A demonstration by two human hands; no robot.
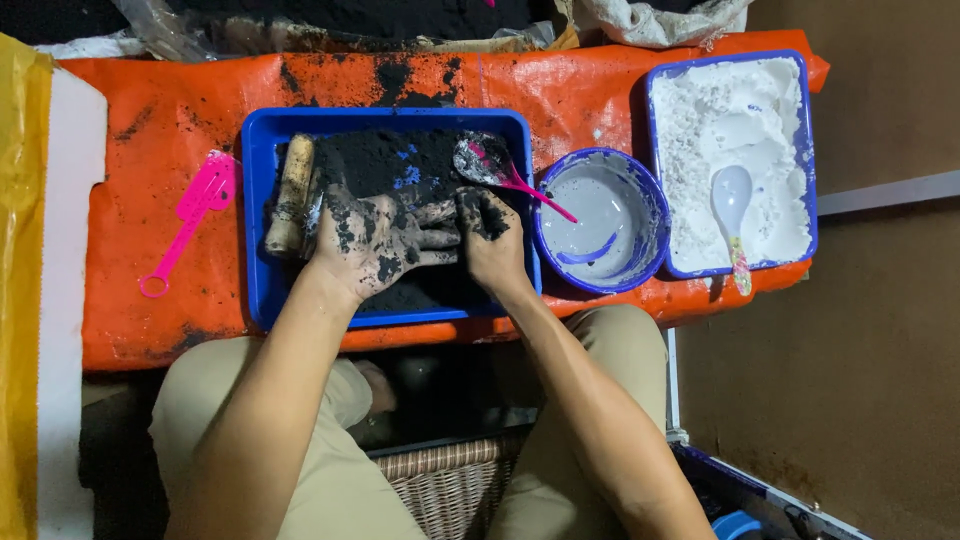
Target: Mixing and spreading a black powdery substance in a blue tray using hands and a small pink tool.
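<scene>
Head view: your left hand (375, 240) lies flat and spread on black powder (385, 160) in the blue tray (262, 250). Your right hand (492, 240) has its grip closed on a clump of that powder.

Your forearms are bare, with no sleeves in view. Your left hand (375, 240) and right hand (492, 245) are smeared with black powder, gloveless. You wear khaki trousers over both thighs.

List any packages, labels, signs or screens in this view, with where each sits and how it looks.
No labels, signs or screens show.
Crumpled clear plastic bag: top edge, behind the blue tray, holding black powder.
Whitish sack: top right, behind the white-powder tray, bunched and pale.
Left hand and right hand: in the blue tray, smeared black.
</scene>
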